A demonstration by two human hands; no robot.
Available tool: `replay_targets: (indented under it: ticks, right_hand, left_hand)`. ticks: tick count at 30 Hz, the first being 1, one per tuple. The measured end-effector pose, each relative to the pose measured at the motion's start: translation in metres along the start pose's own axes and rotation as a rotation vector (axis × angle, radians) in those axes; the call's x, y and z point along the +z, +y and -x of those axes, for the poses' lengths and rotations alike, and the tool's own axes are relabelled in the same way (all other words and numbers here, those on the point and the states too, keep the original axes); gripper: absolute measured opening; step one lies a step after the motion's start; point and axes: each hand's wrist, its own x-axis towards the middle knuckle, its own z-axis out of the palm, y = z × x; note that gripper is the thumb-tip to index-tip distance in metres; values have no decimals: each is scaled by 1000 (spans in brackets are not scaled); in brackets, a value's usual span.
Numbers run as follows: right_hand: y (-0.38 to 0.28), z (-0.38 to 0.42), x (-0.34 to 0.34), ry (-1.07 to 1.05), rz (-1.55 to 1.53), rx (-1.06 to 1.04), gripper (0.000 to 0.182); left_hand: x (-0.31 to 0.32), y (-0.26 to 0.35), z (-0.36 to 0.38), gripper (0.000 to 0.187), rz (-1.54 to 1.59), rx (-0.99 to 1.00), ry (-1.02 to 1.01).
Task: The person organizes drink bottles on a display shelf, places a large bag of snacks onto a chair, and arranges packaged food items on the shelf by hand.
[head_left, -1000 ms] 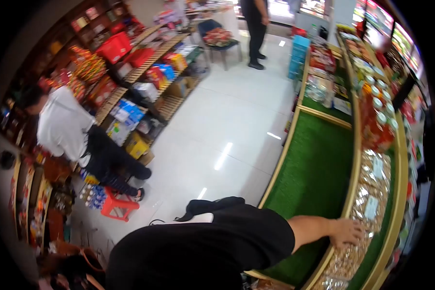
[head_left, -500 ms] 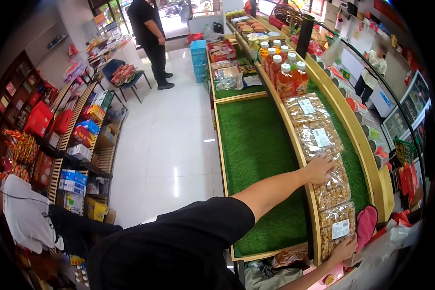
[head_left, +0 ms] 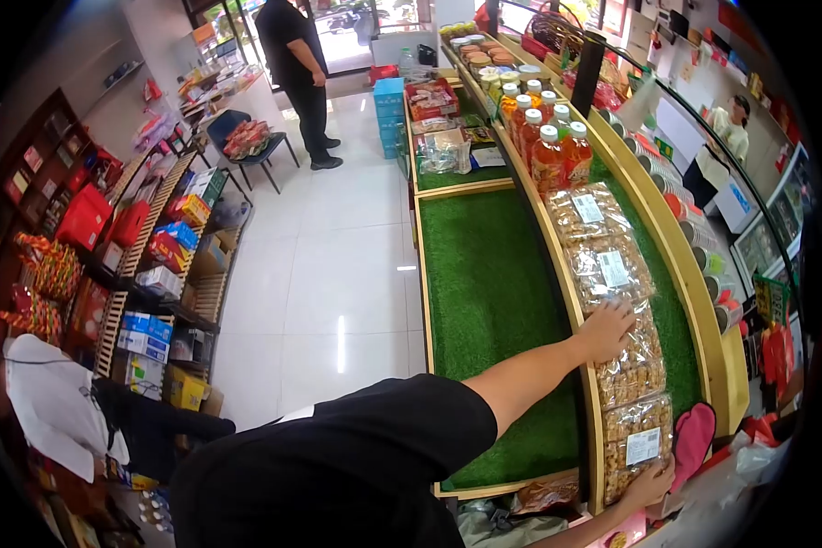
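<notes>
A row of clear packs of brown nut-like snacks lies along the wooden shelf, with the nearest pack (head_left: pixel 630 429) bearing a white label. My left hand (head_left: pixel 605 331) rests on a middle pack (head_left: pixel 635 370), palm down, its fingers apart. At the near end of the row, my right hand (head_left: pixel 650 484) touches the lower edge of the nearest pack, fingers apart and not closed round it. Two more labelled packs (head_left: pixel 612 265) (head_left: pixel 589 208) lie beyond my left hand, just before bottles of orange-red drink (head_left: pixel 548 160).
A green-lined tray (head_left: pixel 493 301) lies left of the row. A pink item (head_left: pixel 694 438) is beside my right hand. Cans (head_left: pixel 680 205) line the far side. A person in black (head_left: pixel 297 73) stands in back; another person (head_left: pixel 729 128) is at right; a white sleeve (head_left: pixel 50 393) shows at left.
The whole view has shifted slightly. The person at right has moved and is now leaning. Both my hands keep nearly the same places on the packs.
</notes>
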Motion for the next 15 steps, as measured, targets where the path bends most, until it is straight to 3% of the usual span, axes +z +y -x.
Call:
replay_targets:
  ticks: [2,4,6,8,10,14,15]
  right_hand:
    - [0,-8,-4,-104,51,77,45]
    - [7,-36,1,-152,19,38,45]
    - [17,-59,9,-265,-45,-11,48]
    - [-6,-75,13,-160,-8,-66,46]
    - [-47,-101,7,-334,-413,-188,42]
    - [-90,-98,11,-544,-402,-35,39]
    - [-76,-107,31,-577,-399,-146,38]
  left_hand:
    - [-9,3,-3,24,30,-32,-67]
    - [-17,5,-7,38,86,-119,-338]
    - [-11,4,-4,37,63,-96,-309]
    - [-3,2,0,24,-5,-2,-59]
    - [-5,-2,2,24,-4,20,-40]
    - [-3,-1,-1,25,17,28,-31]
    - [1,-2,0,25,16,26,-10]
